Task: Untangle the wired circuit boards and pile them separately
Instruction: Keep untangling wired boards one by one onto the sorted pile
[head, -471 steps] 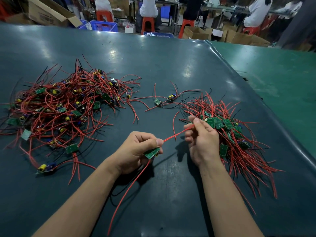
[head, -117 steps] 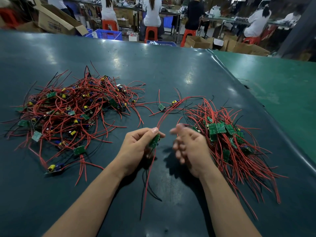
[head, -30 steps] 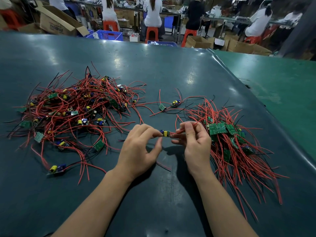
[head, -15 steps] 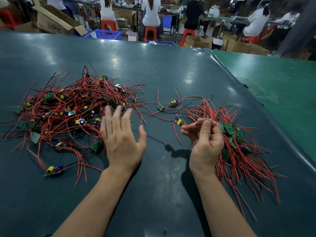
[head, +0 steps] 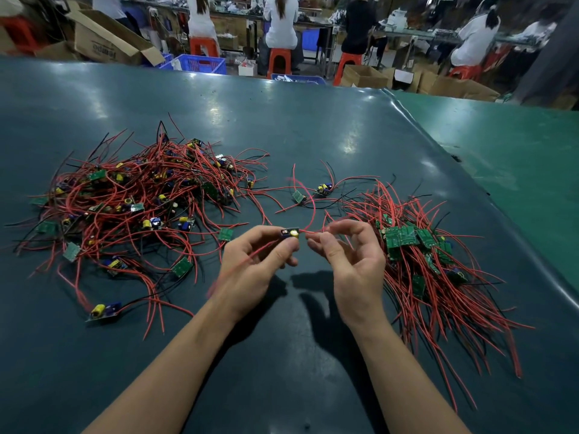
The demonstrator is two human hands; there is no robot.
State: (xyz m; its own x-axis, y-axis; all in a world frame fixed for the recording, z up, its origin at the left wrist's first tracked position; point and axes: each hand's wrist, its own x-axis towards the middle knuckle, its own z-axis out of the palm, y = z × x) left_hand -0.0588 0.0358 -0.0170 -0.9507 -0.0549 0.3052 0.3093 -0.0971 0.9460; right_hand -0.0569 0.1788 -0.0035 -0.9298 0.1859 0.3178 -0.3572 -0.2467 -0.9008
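A tangled heap of wired circuit boards point(head: 134, 208) with red and black leads covers the left of the table. On the right lies a sorted pile point(head: 419, 261) with green boards together and wires fanned toward me. My left hand point(head: 253, 270) pinches a small circuit board point(head: 289, 234) carrying a yellow capacitor, just above the table between the piles. My right hand point(head: 351, 261) pinches that board's red wire point(head: 308, 228) right beside the board. The wire loops up and away behind the hands.
Two loose boards point(head: 313, 192) with wires lie between the heaps at the back. The dark green table point(head: 282, 355) meets a lighter green table point(head: 517, 158) on the right. Cardboard boxes point(head: 106, 42), stools and seated people are beyond the far edge.
Half a second ago my left hand hovered open over the left heap; now it grips a board at the centre. My right hand has shifted left and pinches that board's wire.
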